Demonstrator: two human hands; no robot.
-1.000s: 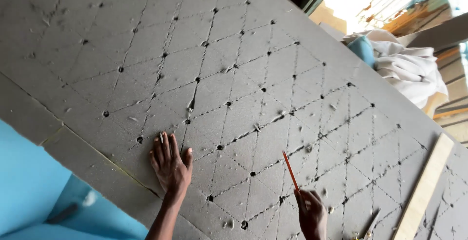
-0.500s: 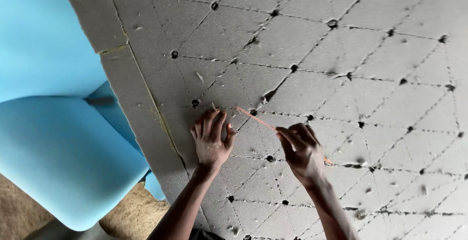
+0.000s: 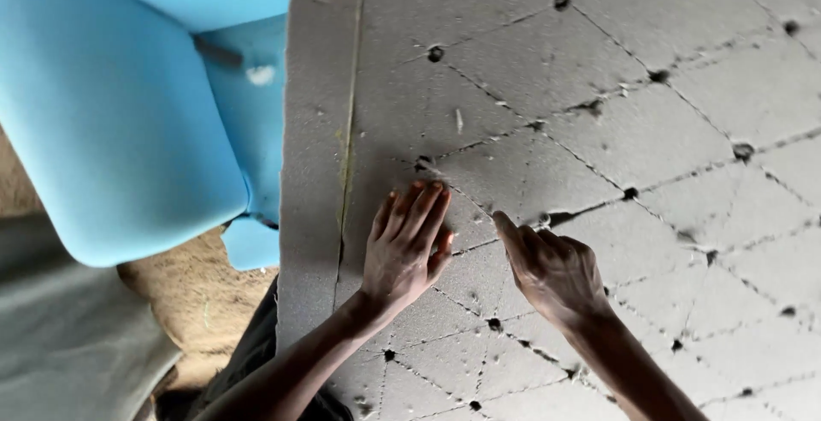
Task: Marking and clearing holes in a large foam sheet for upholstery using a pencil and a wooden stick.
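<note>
Pressing my left hand flat, fingers together, I hold the grey foam sheet steady. My right hand curls, one finger poking a cut line beside the blue foam.

My left hand and right hand are bare, without gloves, rings or a watch, and both forearms are uncovered, no sleeves reaching them.

We see light-blue foam pieces at left, brown sandy floor below them, grey sheet bottom left, soft daylight.
</note>
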